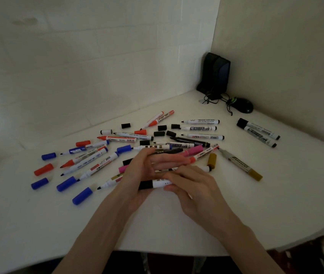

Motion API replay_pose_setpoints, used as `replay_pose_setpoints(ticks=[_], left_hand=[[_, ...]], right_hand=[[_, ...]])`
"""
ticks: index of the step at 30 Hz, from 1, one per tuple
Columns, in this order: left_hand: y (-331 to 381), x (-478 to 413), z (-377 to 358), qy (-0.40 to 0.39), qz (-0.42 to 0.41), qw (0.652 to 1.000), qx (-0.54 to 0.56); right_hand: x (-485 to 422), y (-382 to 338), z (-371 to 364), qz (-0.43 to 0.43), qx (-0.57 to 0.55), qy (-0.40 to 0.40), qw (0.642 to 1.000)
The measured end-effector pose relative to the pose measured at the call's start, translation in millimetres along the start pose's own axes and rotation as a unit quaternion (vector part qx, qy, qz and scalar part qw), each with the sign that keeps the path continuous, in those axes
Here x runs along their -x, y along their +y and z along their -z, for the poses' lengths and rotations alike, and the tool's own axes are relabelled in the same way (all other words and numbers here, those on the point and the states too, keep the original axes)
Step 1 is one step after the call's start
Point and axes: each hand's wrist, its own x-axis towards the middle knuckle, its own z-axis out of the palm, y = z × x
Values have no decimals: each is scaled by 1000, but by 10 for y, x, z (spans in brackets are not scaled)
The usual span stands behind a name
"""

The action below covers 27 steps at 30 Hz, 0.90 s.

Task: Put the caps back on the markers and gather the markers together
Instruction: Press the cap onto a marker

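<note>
Both hands meet over the middle of the white table (177, 230). My left hand (145, 171) and my right hand (192, 186) together hold a white marker with a black cap (153, 184), lying level between them. Several uncapped markers lie scattered behind: blue ones (89, 161) at left, red ones (157, 119) at the back, black ones (200, 128) at right. Loose blue caps (82, 195), red caps (43, 169) and black caps (125, 125) lie among them. Two capped black markers (260, 132) lie apart at far right. A gold marker (240, 165) lies uncapped near its gold cap (212, 160).
A black speaker (214, 74) with tangled cables stands in the back corner, and a black mouse (243, 105) lies beside it. Walls close the back and right sides. The table's front edge curves just under my forearms.
</note>
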Motion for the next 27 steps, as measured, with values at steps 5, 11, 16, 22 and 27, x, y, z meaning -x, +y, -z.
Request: replay_pose_setpoints(ticks=[5, 11, 16, 22, 27], left_hand=[[44, 11, 54, 31, -5, 999, 24], [172, -151, 1, 83, -27, 994, -69], [74, -106, 72, 208, -237, 929, -196], [-227, -9, 136, 192, -322, 854, -361], [-310, -24, 110, 188, -295, 857, -379]], right_hand=[[-69, -43, -98, 15, 20, 47, 999], [-95, 88, -98, -54, -80, 8, 995], [-166, 529, 288, -207, -35, 23, 977], [-75, 1399, 796, -379, 110, 98, 914], [-28, 1824, 854, -434, 216, 61, 873]])
